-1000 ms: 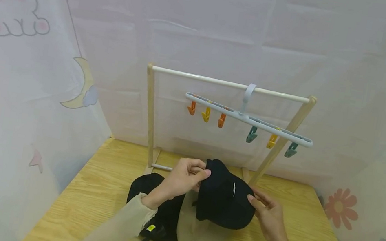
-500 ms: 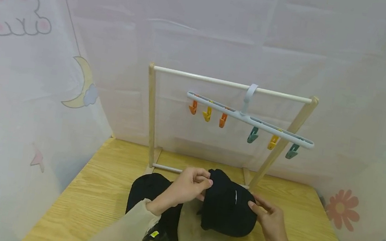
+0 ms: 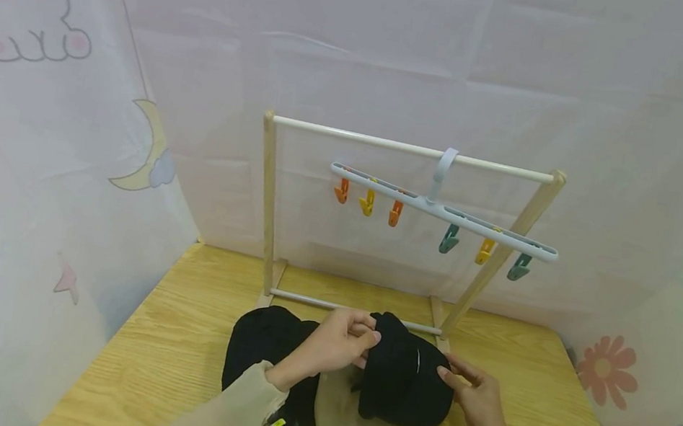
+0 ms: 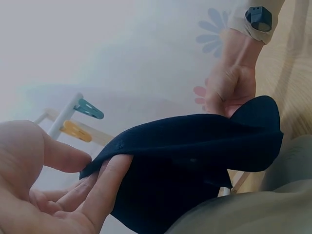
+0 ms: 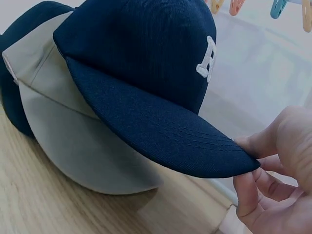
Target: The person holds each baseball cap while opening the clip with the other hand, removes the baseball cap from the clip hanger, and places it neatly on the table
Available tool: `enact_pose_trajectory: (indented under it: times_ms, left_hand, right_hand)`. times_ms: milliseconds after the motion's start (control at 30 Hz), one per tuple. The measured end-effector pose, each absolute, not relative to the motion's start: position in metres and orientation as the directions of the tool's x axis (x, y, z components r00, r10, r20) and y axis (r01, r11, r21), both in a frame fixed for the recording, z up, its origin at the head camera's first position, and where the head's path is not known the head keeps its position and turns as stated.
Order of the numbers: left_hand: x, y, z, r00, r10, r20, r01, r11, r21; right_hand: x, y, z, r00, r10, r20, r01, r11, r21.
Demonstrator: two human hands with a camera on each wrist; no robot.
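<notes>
A dark baseball cap (image 3: 403, 382) with a white embroidered mark is held between both hands, above other caps. My left hand (image 3: 339, 344) pinches its rim at the left, thumb outside and fingers inside, as the left wrist view shows. At the brim's edge, my right hand (image 3: 475, 399) pinches with thumb and fingers; the brim (image 5: 161, 131) fills much of the right wrist view. Beneath lies a beige cap (image 5: 83, 131), partly covered. Left of it rests another black cap (image 3: 264, 340), partly hidden by my left forearm.
Behind the caps stands a rack with wooden posts (image 3: 267, 210) and a white top bar (image 3: 359, 137). A pale blue hanger (image 3: 446, 213) hooks over that bar, with several orange, yellow and green clips below it. Printed curtains surround the wooden table (image 3: 167, 334).
Both hands have lowered the dark cap a little towards the beige one, drifting slightly right. The grip on rim and brim stays the same. The rack and hanger have barely shifted in view.
</notes>
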State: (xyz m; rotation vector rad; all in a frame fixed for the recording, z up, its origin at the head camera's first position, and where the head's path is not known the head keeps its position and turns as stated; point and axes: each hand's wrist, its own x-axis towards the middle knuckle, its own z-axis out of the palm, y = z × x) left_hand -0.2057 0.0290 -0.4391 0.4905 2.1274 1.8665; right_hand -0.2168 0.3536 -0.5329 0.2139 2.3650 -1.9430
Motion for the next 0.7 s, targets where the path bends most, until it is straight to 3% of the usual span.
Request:
enact_pose_trajectory:
  times_ms: [433, 700]
  left_hand:
    - [-0.202, 0.030, -0.457, -0.917, 0.398, 0.008, 0.096, 0.202, 0.975]
    - [-0.203, 0.035, -0.463, -0.921, 0.389, 0.026, 0.125, 0.233, 0.964]
  right_hand:
    - [-0.217, 0.348, -0.556, -0.978, 0.092, -0.187, 0.202, 0.202, -0.958]
    - [-0.220, 0.348, -0.558, -0.986, 0.108, -0.128, 0.163, 0.437, -0.885]
